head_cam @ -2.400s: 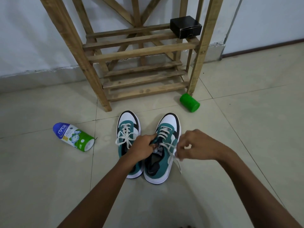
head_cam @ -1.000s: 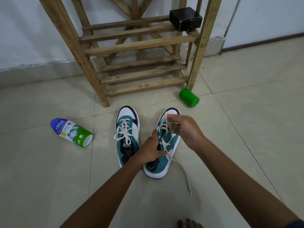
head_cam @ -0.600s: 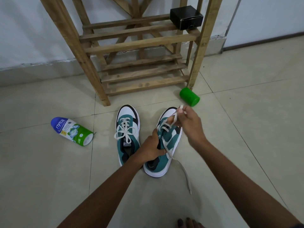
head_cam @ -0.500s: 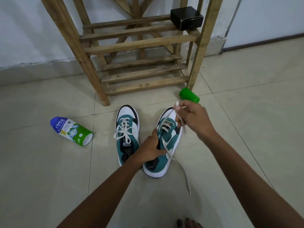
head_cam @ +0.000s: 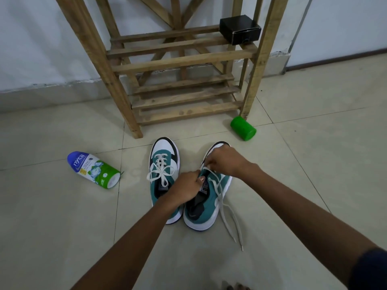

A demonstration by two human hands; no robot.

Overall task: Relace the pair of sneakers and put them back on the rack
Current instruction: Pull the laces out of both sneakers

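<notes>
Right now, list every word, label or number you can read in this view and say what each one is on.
"nycil": white letters on the blue top of the powder bottle lying on the floor tiles.
Smaller print and the yellow patch on the same bottle: too small to read.
Tongue label on the right sneaker, beside the left hand: blurred, unreadable.
Black box on the wooden rack: no legible text.
Green container: none visible.

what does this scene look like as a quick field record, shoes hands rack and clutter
left sneaker: laced, bow tied, on floor
right sneaker: on floor, lace ends loose, trailing on the tiles
left hand: grips right sneaker at the tongue
right hand: pinches lace over the eyelets
rack: wooden, no sneakers on it
black box: on the rack's upper shelf
green cup: on its side by the rack leg
powder bottle: lying on floor
</notes>
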